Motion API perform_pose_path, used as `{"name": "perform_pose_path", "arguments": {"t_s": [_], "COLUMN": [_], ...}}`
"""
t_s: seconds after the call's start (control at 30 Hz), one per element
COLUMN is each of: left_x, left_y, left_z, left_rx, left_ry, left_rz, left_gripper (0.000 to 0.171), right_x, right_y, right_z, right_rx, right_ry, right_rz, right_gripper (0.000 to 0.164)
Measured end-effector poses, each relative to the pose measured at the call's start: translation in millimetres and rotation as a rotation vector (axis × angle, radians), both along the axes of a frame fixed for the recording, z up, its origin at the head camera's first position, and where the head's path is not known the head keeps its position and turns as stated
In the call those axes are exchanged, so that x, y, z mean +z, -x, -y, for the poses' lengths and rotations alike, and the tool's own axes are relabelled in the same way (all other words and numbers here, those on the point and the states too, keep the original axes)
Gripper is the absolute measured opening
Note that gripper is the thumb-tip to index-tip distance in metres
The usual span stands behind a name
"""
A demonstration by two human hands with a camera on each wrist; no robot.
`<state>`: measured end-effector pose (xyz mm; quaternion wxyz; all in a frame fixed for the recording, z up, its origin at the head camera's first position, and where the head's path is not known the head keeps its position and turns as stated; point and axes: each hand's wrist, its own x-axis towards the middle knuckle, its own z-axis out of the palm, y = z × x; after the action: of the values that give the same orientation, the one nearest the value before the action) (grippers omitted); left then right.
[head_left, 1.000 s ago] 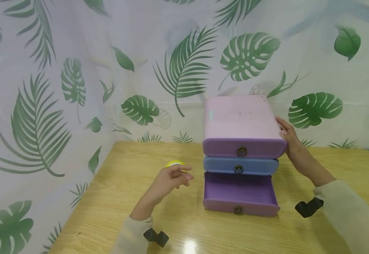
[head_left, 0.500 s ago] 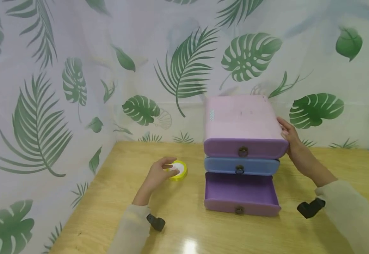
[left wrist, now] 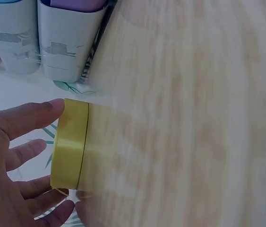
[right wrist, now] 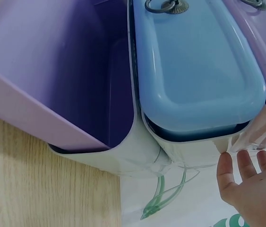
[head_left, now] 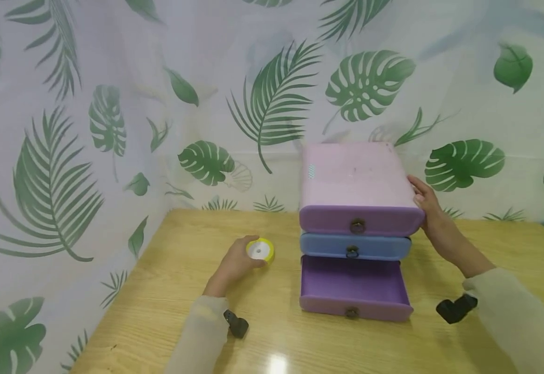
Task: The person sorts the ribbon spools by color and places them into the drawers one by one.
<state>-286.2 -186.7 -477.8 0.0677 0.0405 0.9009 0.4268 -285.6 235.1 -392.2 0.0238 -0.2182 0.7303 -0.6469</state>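
On the table, left of the drawer unit, lies a roll of yellow ribbon [head_left: 259,251] with a white disc-shaped core. My left hand [head_left: 235,259] holds it by the edge, thumb on the near side and fingers on the far side. The left wrist view shows the glossy yellow band [left wrist: 71,144] between thumb and fingers. A small pink-topped drawer unit [head_left: 353,174] has purple and blue fronts. Its bottom purple drawer [head_left: 353,283] is pulled out, with nothing in it. My right hand [head_left: 435,218] rests its extended fingers against the unit's right side; the right wrist view shows these fingertips [right wrist: 225,163] at the pale casing.
The blue middle drawer [head_left: 353,245] and the purple top drawer [head_left: 328,220] are pushed in, each with a ring pull. Behind the wooden table [head_left: 183,322] hangs a white leaf-print cloth [head_left: 272,192], which also runs along the left side.
My left hand drew back left from near the drawers, uncovering the ribbon roll, then closed thumb and fingers around its edge. My right hand and the drawers stayed in place.
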Motion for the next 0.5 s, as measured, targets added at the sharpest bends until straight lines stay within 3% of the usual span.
{"name": "perform_pose_path", "arguments": {"t_s": [0.2, 0.5], "left_x": [-1.5, -0.1], "left_y": [2.7, -2.3], "left_z": [-0.2, 2.2], "left_rx": [-0.005, -0.046], "left_ry": [0.021, 0.084], "left_rz": [-0.007, -0.022], "left_gripper": [0.068, 0.052], "right_x": [2.5, 2.2], "right_y": [1.1, -1.4], "right_z": [1.4, -1.0], "right_rx": [-0.014, -0.021], "right_ry": [-0.019, -0.006], "right_rz": [-0.011, -0.012], "right_gripper": [0.053, 0.053]}}
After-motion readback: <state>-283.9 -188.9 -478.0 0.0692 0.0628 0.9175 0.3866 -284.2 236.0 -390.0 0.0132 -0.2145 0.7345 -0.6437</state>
